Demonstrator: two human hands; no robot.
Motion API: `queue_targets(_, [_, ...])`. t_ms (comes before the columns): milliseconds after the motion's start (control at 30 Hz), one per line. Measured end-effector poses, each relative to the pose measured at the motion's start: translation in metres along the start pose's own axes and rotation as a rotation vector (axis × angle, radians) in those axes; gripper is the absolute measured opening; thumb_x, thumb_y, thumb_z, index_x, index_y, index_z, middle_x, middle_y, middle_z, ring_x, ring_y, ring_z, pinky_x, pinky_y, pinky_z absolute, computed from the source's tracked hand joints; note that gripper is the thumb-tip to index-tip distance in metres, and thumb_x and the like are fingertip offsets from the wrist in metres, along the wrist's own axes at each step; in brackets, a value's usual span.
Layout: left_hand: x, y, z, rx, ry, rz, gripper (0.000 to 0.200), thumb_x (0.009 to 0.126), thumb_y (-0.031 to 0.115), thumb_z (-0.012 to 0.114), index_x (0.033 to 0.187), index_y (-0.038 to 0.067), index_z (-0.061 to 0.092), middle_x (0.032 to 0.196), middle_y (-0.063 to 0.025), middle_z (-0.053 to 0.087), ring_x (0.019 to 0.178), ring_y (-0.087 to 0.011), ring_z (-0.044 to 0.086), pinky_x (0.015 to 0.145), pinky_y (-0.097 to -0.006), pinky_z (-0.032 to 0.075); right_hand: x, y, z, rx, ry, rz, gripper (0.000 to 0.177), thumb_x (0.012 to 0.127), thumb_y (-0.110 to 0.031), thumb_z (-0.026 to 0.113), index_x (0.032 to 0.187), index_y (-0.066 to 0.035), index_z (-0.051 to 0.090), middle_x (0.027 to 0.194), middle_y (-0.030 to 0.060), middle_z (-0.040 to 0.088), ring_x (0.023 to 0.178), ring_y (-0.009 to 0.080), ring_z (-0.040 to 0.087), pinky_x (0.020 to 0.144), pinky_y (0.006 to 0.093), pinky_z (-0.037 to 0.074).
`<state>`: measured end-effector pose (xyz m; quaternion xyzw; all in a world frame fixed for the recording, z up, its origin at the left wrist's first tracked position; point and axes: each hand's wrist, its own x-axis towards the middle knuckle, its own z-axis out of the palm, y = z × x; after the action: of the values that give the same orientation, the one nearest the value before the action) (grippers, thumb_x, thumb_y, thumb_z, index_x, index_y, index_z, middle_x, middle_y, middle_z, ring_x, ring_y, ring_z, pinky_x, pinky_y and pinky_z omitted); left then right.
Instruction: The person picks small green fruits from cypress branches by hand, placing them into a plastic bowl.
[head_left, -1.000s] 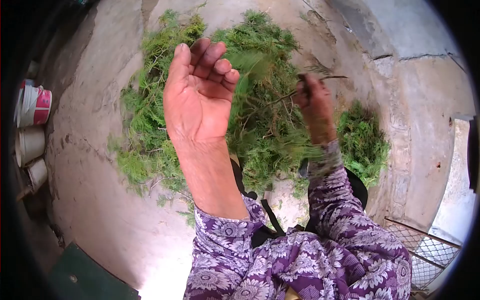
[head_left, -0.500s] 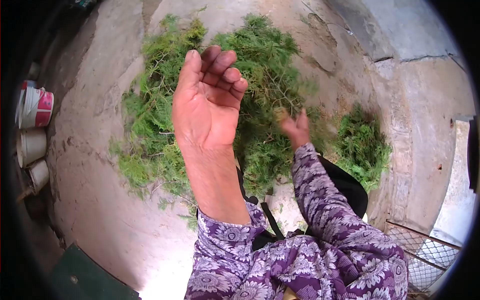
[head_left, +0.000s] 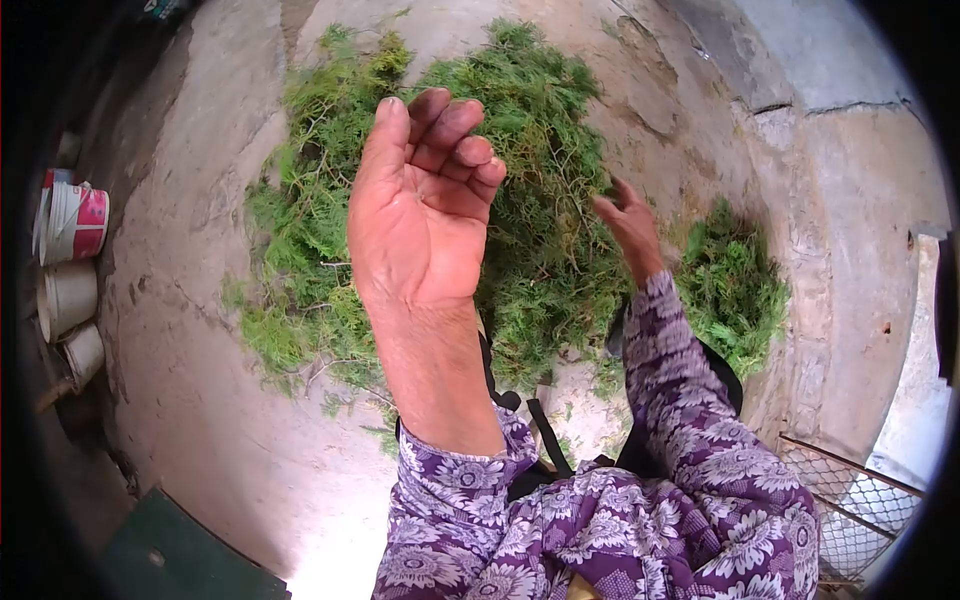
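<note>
My left hand (head_left: 425, 205) is raised close to the camera, palm facing me. Its fingers are loosely curled and apart, with nothing in them. Behind it a broad heap of cut green leafy branches (head_left: 530, 130) lies on the floor, partly hidden by this hand and forearm. My right hand (head_left: 634, 232) hangs over the heap's right edge, thumb and fingers apart, no branch visible in its grasp. A smaller pile of green sprigs (head_left: 730, 290) lies just to the right of that hand.
White buckets (head_left: 75, 225) line the left wall. A dark green panel (head_left: 180, 550) stands at the lower left, and a wire mesh frame (head_left: 845, 490) at the lower right. The concrete floor (head_left: 200, 340) is cracked, with leaf bits near my feet.
My right hand has moved right, from over the heap to its edge near the smaller pile, and is less blurred. My left hand stays almost in place.
</note>
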<state>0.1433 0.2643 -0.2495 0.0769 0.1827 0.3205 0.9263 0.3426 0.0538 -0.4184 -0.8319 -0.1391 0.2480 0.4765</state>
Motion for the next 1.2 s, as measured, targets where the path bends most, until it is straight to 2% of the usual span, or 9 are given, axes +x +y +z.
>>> queue_targets(133, [0.002, -0.007, 0.008, 0.001, -0.006, -0.026, 0.029, 0.088, 0.026, 0.048, 0.098, -0.001, 0.054, 0.087, -0.0122, 0.06, 0.071, -0.0205, 0.052, 0.068, -0.0355, 0.043, 0.045, 0.045, 0.011, -0.873, -0.251, -0.135, 0.106, 0.059, -0.045, 0.076, 0.134, 0.002, 0.02, 0.124, 0.0244, 0.04, 0.113, 0.0357, 0.042, 0.094, 0.0386, 0.038])
queue_targets(267, [0.007, -0.012, 0.014, 0.015, 0.005, -0.038, 0.03, 0.088, 0.026, 0.047, 0.099, -0.002, 0.054, 0.087, -0.013, 0.06, 0.071, -0.0209, 0.052, 0.068, -0.0357, 0.042, 0.037, 0.064, 0.064, -0.92, -0.398, 0.139, 0.123, 0.05, -0.054, 0.078, 0.138, -0.007, 0.007, 0.134, 0.0272, 0.024, 0.117, 0.0415, 0.035, 0.094, 0.0495, 0.034])
queue_targets(400, [0.009, -0.023, 0.02, 0.023, 0.001, -0.073, 0.031, 0.089, 0.026, 0.047, 0.1, -0.002, 0.053, 0.087, -0.0128, 0.06, 0.071, -0.0205, 0.051, 0.068, -0.0348, 0.041, 0.013, 0.069, 0.122, -0.941, -0.216, 0.177, 0.115, 0.056, -0.046, 0.078, 0.139, -0.013, 0.006, 0.136, 0.0279, 0.02, 0.115, 0.0418, 0.036, 0.092, 0.0493, 0.034])
queue_targets(467, [0.007, -0.028, 0.023, 0.013, -0.007, -0.096, 0.032, 0.089, 0.027, 0.046, 0.101, -0.003, 0.053, 0.088, -0.0124, 0.06, 0.072, -0.0196, 0.049, 0.068, -0.0339, 0.039, 0.011, 0.079, 0.133, -0.855, 0.064, 0.225, 0.105, 0.063, -0.032, 0.076, 0.139, -0.013, 0.005, 0.137, 0.0278, 0.018, 0.116, 0.0422, 0.035, 0.092, 0.0478, 0.033])
queue_targets(600, [0.005, -0.027, 0.02, 0.019, -0.032, -0.117, 0.033, 0.089, 0.027, 0.045, 0.102, -0.003, 0.053, 0.089, -0.0119, 0.059, 0.073, -0.0191, 0.048, 0.069, -0.0335, 0.038, 0.026, 0.085, 0.13, -0.846, 0.152, 0.275, 0.093, 0.067, -0.012, 0.068, 0.139, -0.013, 0.009, 0.133, 0.0291, 0.023, 0.111, 0.0405, 0.041, 0.088, 0.0473, 0.036])
queue_targets(767, [0.005, -0.026, 0.019, 0.022, -0.037, -0.112, 0.033, 0.09, 0.026, 0.044, 0.103, -0.003, 0.053, 0.091, -0.0128, 0.06, 0.074, -0.0194, 0.048, 0.069, -0.0342, 0.039, 0.048, 0.103, 0.09, -0.857, 0.001, 0.2, 0.072, 0.073, -0.019, 0.063, 0.134, -0.008, 0.026, 0.109, 0.0261, 0.05, 0.089, 0.0383, 0.055, 0.078, 0.0462, 0.043])
queue_targets(867, [0.005, -0.031, 0.021, 0.037, -0.028, -0.103, 0.033, 0.089, 0.026, 0.045, 0.102, -0.003, 0.053, 0.092, -0.0128, 0.06, 0.074, -0.0193, 0.049, 0.07, -0.0345, 0.039, 0.055, 0.105, 0.069, -0.628, -0.034, 0.042, 0.038, 0.075, -0.028, 0.06, 0.102, -0.002, 0.055, 0.076, 0.0197, 0.059, 0.074, 0.0321, 0.058, 0.07, 0.0386, 0.045])
queue_targets(967, [0.006, -0.032, 0.022, 0.042, -0.029, -0.116, 0.032, 0.089, 0.025, 0.045, 0.101, -0.003, 0.053, 0.091, -0.0121, 0.059, 0.074, -0.0191, 0.049, 0.07, -0.0346, 0.04, 0.059, 0.097, 0.043, -0.698, -0.07, -0.198, 0.037, 0.073, -0.027, 0.061, 0.098, -0.001, 0.055, 0.078, 0.0194, 0.059, 0.075, 0.0313, 0.058, 0.066, 0.0403, 0.046])
queue_targets(1200, [0.006, -0.031, 0.018, 0.044, -0.032, -0.112, 0.032, 0.089, 0.026, 0.046, 0.101, -0.003, 0.053, 0.09, -0.0117, 0.058, 0.074, -0.0192, 0.049, 0.07, -0.0343, 0.041, 0.033, 0.016, -0.043, -0.59, 0.016, -0.211, 0.045, 0.069, -0.019, 0.058, 0.108, 0.001, 0.051, 0.081, 0.0167, 0.06, 0.068, 0.0282, 0.058, 0.061, 0.038, 0.047])
